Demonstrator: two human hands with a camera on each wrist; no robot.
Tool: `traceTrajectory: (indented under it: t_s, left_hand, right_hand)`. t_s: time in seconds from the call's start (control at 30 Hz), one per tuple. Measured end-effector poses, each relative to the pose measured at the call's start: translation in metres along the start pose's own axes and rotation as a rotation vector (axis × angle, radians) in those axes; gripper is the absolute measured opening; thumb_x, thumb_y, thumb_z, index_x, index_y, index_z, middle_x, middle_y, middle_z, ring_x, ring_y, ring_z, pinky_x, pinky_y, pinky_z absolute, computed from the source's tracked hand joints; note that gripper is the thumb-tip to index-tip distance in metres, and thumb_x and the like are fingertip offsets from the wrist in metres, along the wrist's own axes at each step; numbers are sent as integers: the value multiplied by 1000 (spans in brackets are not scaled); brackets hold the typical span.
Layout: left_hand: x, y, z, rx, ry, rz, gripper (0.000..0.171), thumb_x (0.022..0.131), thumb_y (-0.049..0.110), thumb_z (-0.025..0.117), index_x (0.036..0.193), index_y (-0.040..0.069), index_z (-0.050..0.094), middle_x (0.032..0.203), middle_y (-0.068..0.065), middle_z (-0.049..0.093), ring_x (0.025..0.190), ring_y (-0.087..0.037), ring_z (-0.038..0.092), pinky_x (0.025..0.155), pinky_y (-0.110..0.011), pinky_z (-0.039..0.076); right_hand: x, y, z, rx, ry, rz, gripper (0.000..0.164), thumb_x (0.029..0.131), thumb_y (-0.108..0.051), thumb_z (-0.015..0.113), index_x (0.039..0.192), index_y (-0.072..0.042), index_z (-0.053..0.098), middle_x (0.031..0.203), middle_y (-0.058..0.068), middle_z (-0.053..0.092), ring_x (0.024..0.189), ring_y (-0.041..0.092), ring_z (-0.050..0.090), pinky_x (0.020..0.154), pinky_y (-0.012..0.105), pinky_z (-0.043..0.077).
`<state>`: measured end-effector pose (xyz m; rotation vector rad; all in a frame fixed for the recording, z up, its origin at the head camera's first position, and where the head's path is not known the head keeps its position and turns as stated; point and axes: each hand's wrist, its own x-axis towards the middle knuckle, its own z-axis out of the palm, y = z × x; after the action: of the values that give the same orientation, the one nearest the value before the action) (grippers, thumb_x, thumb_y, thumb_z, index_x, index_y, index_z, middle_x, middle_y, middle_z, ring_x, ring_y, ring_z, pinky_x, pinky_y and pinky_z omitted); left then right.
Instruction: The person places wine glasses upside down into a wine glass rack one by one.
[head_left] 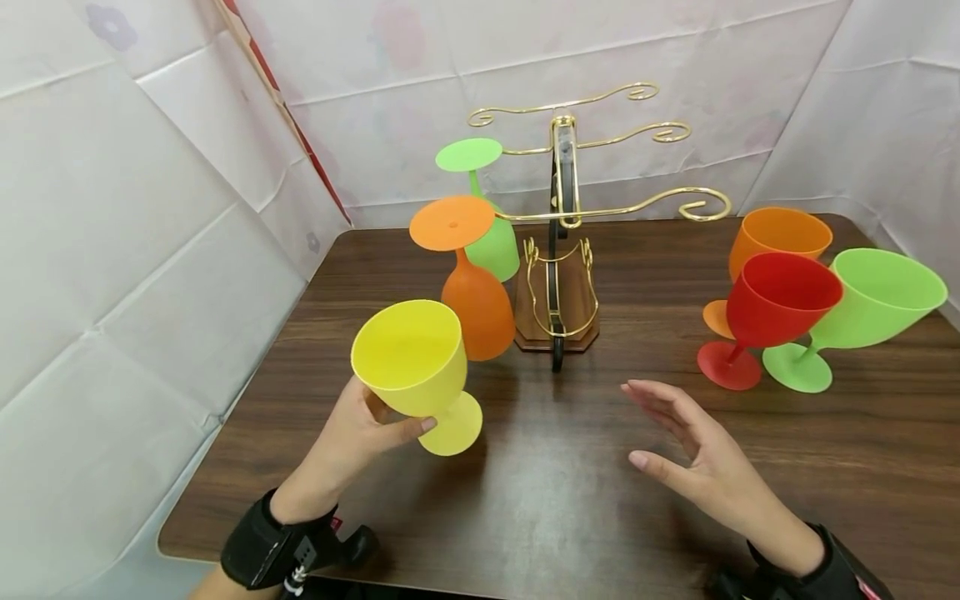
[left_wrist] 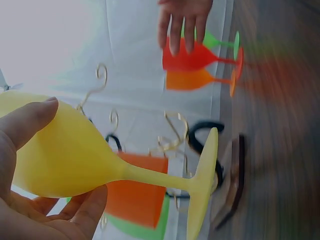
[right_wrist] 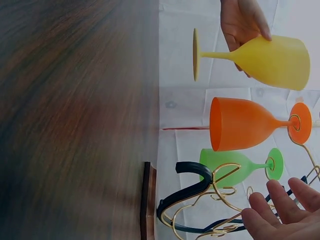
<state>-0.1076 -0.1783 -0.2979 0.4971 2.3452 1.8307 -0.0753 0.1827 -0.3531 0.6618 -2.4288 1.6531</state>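
My left hand [head_left: 367, 429] grips a yellow goblet [head_left: 411, 354] by its bowl, thumb on the near side, the cup upright and lifted off the table. In the right wrist view the yellow goblet [right_wrist: 275, 60] shows its foot clear of the tabletop. Behind it, an orange goblet [head_left: 480, 308] and a green goblet [head_left: 495, 246] hang upside down from the left arms of a gold wire rack [head_left: 566, 175]. My right hand [head_left: 697, 467] hovers over the table right of the rack, fingers extended and holding nothing.
On the right of the dark wooden table [head_left: 555, 500] stand a red goblet [head_left: 780, 304], a second green goblet [head_left: 877, 296] and a second orange goblet [head_left: 776, 233], close together. The rack's curled right arms [head_left: 701, 204] reach toward them. Pale sheeting [head_left: 150, 250] walls the left and back.
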Motion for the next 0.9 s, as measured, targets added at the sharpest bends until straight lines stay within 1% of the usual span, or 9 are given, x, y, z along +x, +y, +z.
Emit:
traceTrajectory:
  t_s: [0.13, 0.27, 0.37, 0.57, 0.67, 0.8, 0.9]
  left_hand:
    - [1, 6, 12, -44, -73, 48, 68, 78, 2, 73, 136, 16, 41, 128, -5, 53, 118, -22, 49, 102, -49, 35]
    - [6, 10, 27, -95, -160, 125, 69, 77, 1, 74, 137, 13, 40, 128, -8, 52, 117, -25, 49, 104, -51, 35]
    - [10, 12, 38, -130, -211, 161, 71, 76, 0, 75, 137, 12, 40, 128, -8, 52, 117, -26, 48, 106, -51, 33]
    - [19, 11, 58, -183, -297, 169, 73, 76, 4, 77, 138, 14, 40, 129, -8, 53, 120, -24, 47, 107, -51, 30]
    - [24, 9, 69, -203, -344, 193, 74, 77, 5, 76, 139, 15, 38, 131, -9, 52, 120, -25, 48, 105, -50, 35]
    - [29, 9, 81, -214, -397, 212, 75, 78, 6, 76, 141, 17, 36, 132, -9, 49, 120, -24, 49, 105, -44, 40]
    - [33, 9, 88, -217, -415, 216, 77, 77, 5, 76, 141, 19, 36, 133, -7, 49, 120, -22, 49, 106, -42, 40]
  right_hand:
    - [0, -3, 1, 10, 2, -27, 69, 76, 6, 73, 136, -12, 43, 134, -5, 52, 123, -4, 45, 98, 5, 35]
    - [0, -6, 3, 23, -3, -51, 69, 76, 7, 72, 136, -11, 43, 134, -1, 52, 124, -3, 45, 99, 6, 35]
    - [1, -9, 5, 24, -9, -47, 69, 77, 6, 72, 136, -13, 43, 134, -3, 52, 124, -3, 45, 99, 6, 35]
    - [4, -14, 9, 8, -19, -29, 69, 77, 3, 73, 137, -16, 43, 133, -4, 52, 123, -4, 45, 99, 6, 36]
    - [6, -17, 10, 8, -24, -32, 70, 77, 4, 73, 136, -16, 43, 133, 1, 52, 123, -3, 46, 98, 6, 36]
    - [7, -20, 12, 22, -37, -19, 71, 76, 2, 74, 137, -18, 43, 132, -2, 51, 120, -3, 47, 97, 8, 39]
    - [8, -22, 12, 56, -48, -34, 73, 75, 4, 74, 138, -17, 42, 132, -4, 50, 119, 1, 48, 97, 10, 40]
